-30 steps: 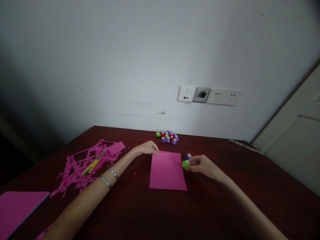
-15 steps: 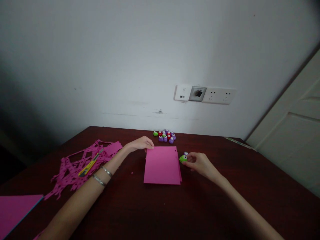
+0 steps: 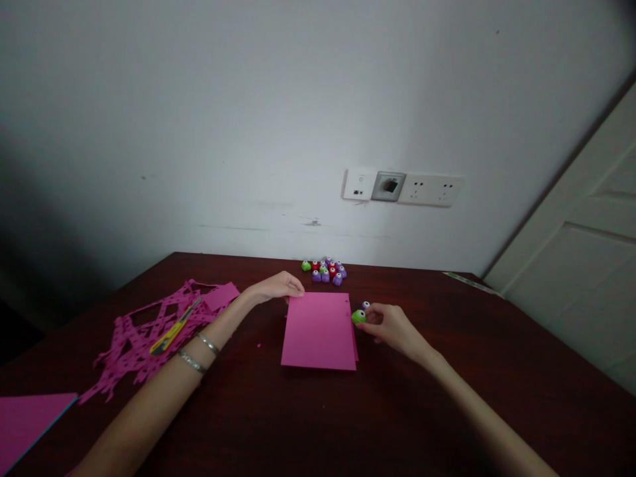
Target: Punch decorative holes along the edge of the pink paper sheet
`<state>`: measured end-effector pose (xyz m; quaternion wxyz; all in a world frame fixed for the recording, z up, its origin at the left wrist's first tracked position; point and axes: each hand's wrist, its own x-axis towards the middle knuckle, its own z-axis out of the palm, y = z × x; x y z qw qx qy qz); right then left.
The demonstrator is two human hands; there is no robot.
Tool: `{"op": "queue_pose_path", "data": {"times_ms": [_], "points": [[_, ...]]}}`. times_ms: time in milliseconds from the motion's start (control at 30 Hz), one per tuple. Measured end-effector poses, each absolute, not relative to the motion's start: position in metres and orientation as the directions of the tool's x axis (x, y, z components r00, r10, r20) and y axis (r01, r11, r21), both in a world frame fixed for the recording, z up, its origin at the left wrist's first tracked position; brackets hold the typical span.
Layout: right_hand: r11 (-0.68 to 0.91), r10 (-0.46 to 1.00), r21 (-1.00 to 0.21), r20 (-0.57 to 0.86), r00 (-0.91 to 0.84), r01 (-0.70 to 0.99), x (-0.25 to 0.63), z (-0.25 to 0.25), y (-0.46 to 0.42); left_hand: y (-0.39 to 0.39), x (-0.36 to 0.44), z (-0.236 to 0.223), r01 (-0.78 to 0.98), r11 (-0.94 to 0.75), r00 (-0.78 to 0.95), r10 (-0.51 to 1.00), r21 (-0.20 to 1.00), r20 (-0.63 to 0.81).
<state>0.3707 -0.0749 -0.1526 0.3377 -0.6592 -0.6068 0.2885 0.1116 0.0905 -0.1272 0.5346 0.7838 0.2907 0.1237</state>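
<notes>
My left hand (image 3: 278,286) pinches the upper left corner of a pink sheet of paper (image 3: 318,334), with another pink sheet edge showing beneath on the right. A tiny dark cut-out shows near the sheet's upper right corner. In my right hand (image 3: 390,323) is a small green craft punch (image 3: 358,317) with a white eye-like button, held against or just beside the paper's right edge; I cannot tell whether the paper is inside it. Just behind the fingers, a purple craft punch (image 3: 366,305) is partly hidden.
Several green, red and purple craft punches (image 3: 325,271) cluster near the wall. Left lie punched pink paper scraps (image 3: 134,338) with a yellow utility knife (image 3: 171,334) on top. More pink paper (image 3: 30,424) lies at the near left, and a ruler-like strip (image 3: 472,283) at the far right.
The pink sheet's near edge has come slightly closer to me. My right hand keeps the green craft punch at the sheet's right edge. The whole view has shifted a little.
</notes>
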Motion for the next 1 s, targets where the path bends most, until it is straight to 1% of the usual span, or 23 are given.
{"op": "queue_pose_path", "data": {"times_ms": [267,533,800,1000], "points": [[-0.028,0.997,-0.787,0.027,0.079,0.617,0.368,-0.153,-0.075,0.093,0.111,-0.131,0.322,-0.279,0.801,0.589,0.905,-0.104],[-0.019,0.997,-0.774,0.032,0.07,0.632,0.365,-0.149,-0.077,0.091,0.112,-0.129,0.32,-0.25,0.792,0.6,0.914,-0.113],[0.092,0.992,-0.688,0.128,-0.004,0.719,0.361,-0.15,-0.078,0.094,0.113,-0.135,0.309,-0.173,0.76,0.637,0.935,-0.134],[0.12,0.988,-0.653,0.153,-0.025,0.748,0.36,-0.149,-0.079,0.093,0.112,-0.132,0.31,-0.148,0.749,0.646,0.939,-0.145]]}}
